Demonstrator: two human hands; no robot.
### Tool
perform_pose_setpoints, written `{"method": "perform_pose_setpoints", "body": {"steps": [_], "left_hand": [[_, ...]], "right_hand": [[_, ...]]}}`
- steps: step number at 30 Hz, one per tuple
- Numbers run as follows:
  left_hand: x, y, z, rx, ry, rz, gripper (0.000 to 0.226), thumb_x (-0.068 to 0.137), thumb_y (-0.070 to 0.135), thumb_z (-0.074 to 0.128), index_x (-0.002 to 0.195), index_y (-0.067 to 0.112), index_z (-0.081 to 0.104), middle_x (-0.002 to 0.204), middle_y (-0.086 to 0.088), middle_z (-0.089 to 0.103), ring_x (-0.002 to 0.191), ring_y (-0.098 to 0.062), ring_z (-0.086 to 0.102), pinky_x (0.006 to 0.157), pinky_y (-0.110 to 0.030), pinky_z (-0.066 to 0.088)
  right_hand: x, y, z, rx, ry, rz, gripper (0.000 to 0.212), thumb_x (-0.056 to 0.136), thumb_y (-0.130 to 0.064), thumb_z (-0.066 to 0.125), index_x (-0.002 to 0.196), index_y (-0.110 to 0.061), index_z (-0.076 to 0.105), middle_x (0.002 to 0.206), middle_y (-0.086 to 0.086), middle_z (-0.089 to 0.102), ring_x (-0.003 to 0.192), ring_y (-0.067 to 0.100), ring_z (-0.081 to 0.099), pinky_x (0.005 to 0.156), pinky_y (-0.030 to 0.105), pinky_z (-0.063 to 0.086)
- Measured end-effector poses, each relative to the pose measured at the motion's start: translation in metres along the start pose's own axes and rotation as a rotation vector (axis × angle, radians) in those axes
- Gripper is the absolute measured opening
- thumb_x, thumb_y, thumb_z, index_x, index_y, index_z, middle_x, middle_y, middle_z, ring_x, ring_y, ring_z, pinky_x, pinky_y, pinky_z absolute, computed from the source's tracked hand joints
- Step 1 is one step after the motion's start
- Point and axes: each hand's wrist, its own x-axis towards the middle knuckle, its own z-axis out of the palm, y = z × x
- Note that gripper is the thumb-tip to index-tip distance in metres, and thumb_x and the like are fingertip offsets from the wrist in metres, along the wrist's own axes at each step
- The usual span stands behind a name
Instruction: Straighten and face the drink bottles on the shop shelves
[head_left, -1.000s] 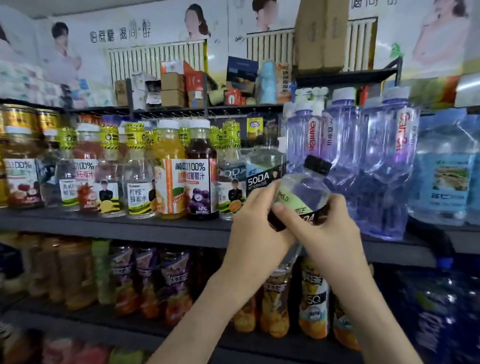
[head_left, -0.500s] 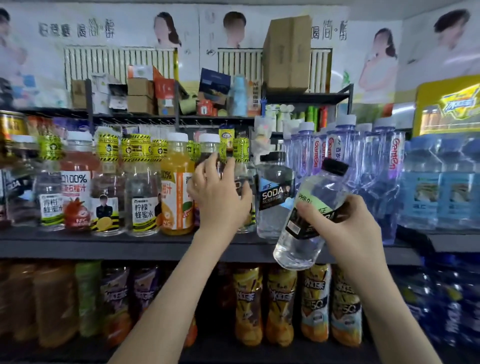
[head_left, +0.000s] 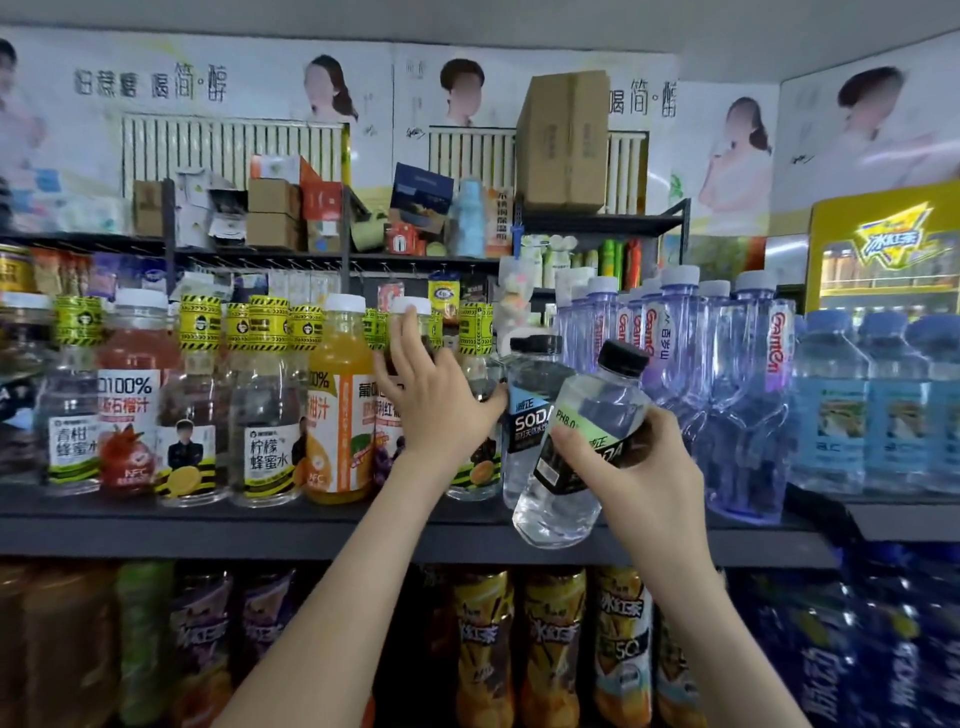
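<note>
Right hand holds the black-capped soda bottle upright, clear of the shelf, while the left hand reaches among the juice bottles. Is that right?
Not upright: the head view shows the soda bottle tilted, cap leaning right. Otherwise yes: the right hand holds it clear of the shelf, and the left hand reaches among the juice bottles.

Two forearms, left (head_left: 322, 597) and right (head_left: 717, 623), slim and bare along their whole visible length. Left hand (head_left: 441, 410) and right hand (head_left: 654, 467) likewise bare. Thumbnail on right hand short, rounded.
</note>
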Motion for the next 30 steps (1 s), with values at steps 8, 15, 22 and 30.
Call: {"method": "perform_pose_setpoints", "body": {"steps": [8, 15, 22, 30], "left_hand": [[-0.033, -0.008, -0.009, -0.593, 0.089, 0.005, 0.067, 0.075, 0.049, 0.068, 0.126, 0.011, 0.046, 0.132, -0.004, 0.042, 0.124, -0.016, 0.036, 0.103, -0.034, 0.033], [-0.053, 0.001, -0.035, -0.918, 0.125, -0.149, 0.058, 0.078, 0.019, 0.077, 0.122, 0.031, 0.041, 0.099, 0.028, 0.052, 0.090, 0.026, 0.051, 0.073, 0.002, 0.040], [-0.036, -0.041, -0.074, -1.243, 0.041, -0.342, 0.063, 0.068, 0.034, 0.082, 0.124, 0.026, 0.056, 0.104, 0.005, 0.067, 0.101, -0.025, 0.066, 0.082, -0.053, 0.053], [-0.027, -0.094, -0.093, -1.360, -0.102, -0.354, 0.058, 0.069, 0.021, 0.081, 0.121, 0.016, 0.056, 0.103, -0.004, 0.069, 0.096, -0.029, 0.068, 0.079, -0.048, 0.054]], "right_hand": [[0.005, 0.008, 0.004, 0.038, -0.009, -0.035, 0.040, 0.067, -0.044, 0.080, 0.092, -0.038, 0.048, 0.091, -0.019, 0.061, 0.079, -0.018, 0.054, 0.062, -0.001, 0.039], [0.006, 0.015, 0.008, -0.001, -0.009, -0.108, 0.046, 0.065, -0.046, 0.079, 0.099, -0.036, 0.050, 0.092, -0.023, 0.057, 0.085, -0.021, 0.050, 0.065, -0.003, 0.035], [-0.001, 0.007, 0.041, 0.003, -0.036, -0.129, 0.055, 0.063, -0.053, 0.077, 0.105, -0.037, 0.046, 0.095, -0.026, 0.055, 0.091, -0.018, 0.050, 0.068, 0.004, 0.040], [0.008, 0.007, 0.127, -0.287, 0.145, -0.147, 0.068, 0.072, -0.057, 0.072, 0.119, -0.013, 0.049, 0.109, -0.002, 0.054, 0.105, 0.015, 0.052, 0.076, 0.022, 0.041]]}}
